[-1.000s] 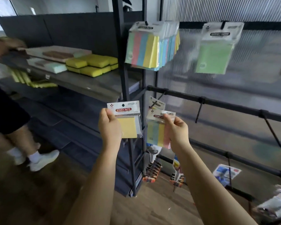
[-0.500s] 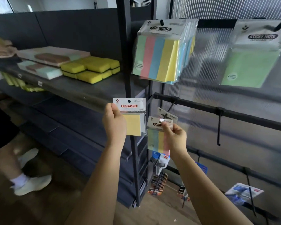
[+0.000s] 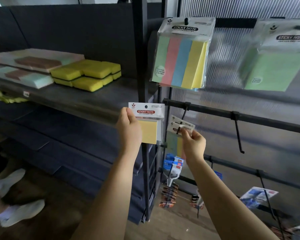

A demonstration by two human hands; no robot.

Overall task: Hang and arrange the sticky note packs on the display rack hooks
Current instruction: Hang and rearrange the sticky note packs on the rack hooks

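Left hand [image 3: 130,130] clamped on the left edge of a yellow sticky note pack [image 3: 148,124], upright in clear wrap under a white header card with a red "STICKY NOTE" label and a punched hole, just left of the rack's middle rail [image 3: 215,112]. Right hand [image 3: 193,144] pinching the white header of a striped multicolour sticky note pack [image 3: 176,137] at the leftmost hook [image 3: 184,115] of that rail. Higher and farther, a larger four-colour pack bundle [image 3: 180,61] and a green pack [image 3: 274,66] hanging from upper hooks.

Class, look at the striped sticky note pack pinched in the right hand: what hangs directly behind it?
Behind the striped pack, which the right hand pinches, another pack header hangs on the hook. Its notes are covered, so their colour cannot be seen.
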